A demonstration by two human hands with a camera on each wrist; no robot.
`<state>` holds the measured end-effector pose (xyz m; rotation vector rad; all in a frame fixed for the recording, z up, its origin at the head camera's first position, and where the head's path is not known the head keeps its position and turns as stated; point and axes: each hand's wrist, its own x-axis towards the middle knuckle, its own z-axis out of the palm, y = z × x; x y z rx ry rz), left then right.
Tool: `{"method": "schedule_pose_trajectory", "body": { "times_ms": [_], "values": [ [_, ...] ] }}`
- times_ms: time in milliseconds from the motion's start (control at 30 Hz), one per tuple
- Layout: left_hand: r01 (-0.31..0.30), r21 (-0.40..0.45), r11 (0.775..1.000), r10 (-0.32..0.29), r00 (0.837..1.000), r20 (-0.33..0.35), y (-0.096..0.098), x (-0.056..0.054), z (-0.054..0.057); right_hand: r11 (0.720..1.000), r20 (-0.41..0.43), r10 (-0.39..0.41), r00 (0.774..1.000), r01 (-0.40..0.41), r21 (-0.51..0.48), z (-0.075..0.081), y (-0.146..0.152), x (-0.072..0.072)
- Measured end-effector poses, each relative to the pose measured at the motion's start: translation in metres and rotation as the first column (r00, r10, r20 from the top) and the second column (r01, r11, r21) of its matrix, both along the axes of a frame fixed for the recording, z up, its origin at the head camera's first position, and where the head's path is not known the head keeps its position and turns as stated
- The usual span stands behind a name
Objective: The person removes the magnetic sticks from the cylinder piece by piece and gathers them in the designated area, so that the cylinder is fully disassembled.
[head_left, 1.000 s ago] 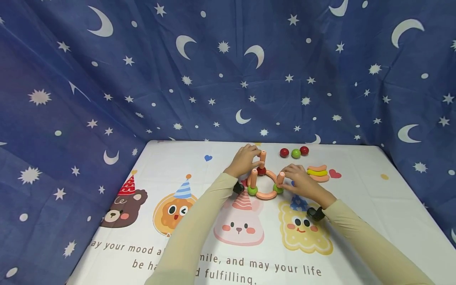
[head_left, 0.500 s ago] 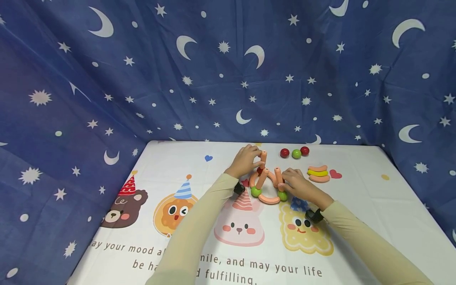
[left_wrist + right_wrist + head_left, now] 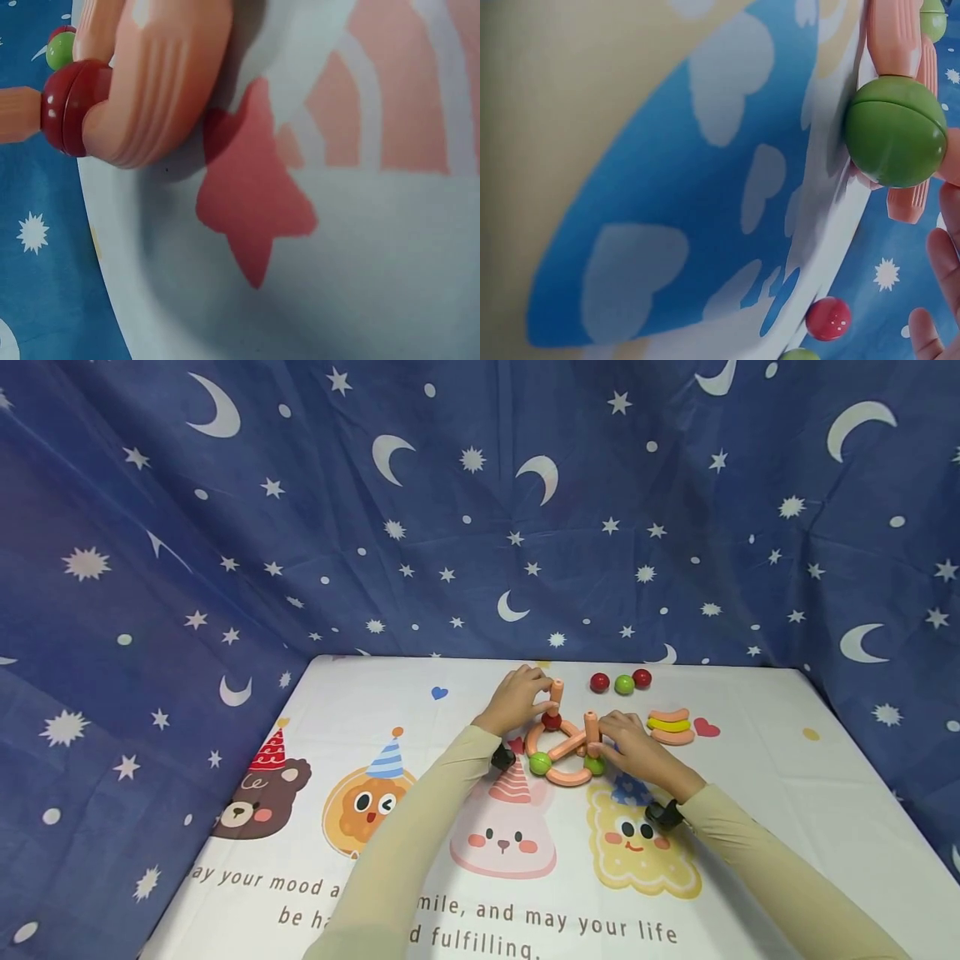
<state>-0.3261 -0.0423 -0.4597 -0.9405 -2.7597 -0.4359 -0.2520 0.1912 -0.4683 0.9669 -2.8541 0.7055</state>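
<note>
A ring of curved orange rods (image 3: 568, 777) lies on the white cloth, joined by a red ball (image 3: 551, 722), a left green ball (image 3: 540, 763) and a right green ball (image 3: 896, 135). My left hand (image 3: 517, 700) pinches the upright orange rod (image 3: 557, 692) on the red ball, which the left wrist view also shows. With thumb and fingers, my right hand (image 3: 637, 752) holds another upright rod (image 3: 592, 727) over the right green ball. From the left green ball, a third straight rod (image 3: 567, 745) lies slanted across the ring towards the right rod.
Two red balls, one of them nearer the left (image 3: 599, 682), and a loose green ball (image 3: 624, 684) sit behind the ring. Right of it lie a yellow curved rod (image 3: 668, 724) and two orange ones. The blue star-print curtain (image 3: 480, 568) rises behind the table.
The rod on the left green ball has tipped over from upright to lying across the ring towards the right. The ring's front has shifted slightly right. Both hands keep their rods.
</note>
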Motion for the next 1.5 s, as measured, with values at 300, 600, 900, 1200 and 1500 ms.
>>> {"method": "schedule_pose_trajectory", "body": {
  "times_ms": [300, 600, 900, 1200, 1500],
  "values": [
    [-0.015, -0.006, 1.000, 0.015, 1.000, 0.004, 0.000, 0.002, -0.003, 1.000, -0.052, 0.010, 0.999, -0.010, 0.004, -0.001, 0.003, -0.002],
    [-0.022, 0.011, 1.000, 0.022, 1.000, 0.002, 0.000, 0.002, -0.005, 0.998, -0.057, 0.043, 0.997, -0.045, -0.034, 0.000, 0.007, 0.001],
    [-0.028, 0.072, 0.997, 0.027, 0.999, 0.021, -0.008, 0.006, -0.002, 0.996, -0.048, 0.065, 0.997, -0.067, -0.050, 0.003, 0.008, 0.003],
    [-0.037, 0.110, 0.993, 0.037, 0.999, 0.003, -0.018, 0.031, 0.004, 0.995, -0.044, 0.072, 0.996, -0.075, -0.066, 0.000, 0.008, 0.003],
    [0.050, -0.151, 0.987, -0.041, 0.997, 0.058, 0.007, 0.054, 0.005, 0.994, -0.047, 0.069, 0.997, -0.072, -0.076, -0.001, 0.010, 0.002]
  ]
}}
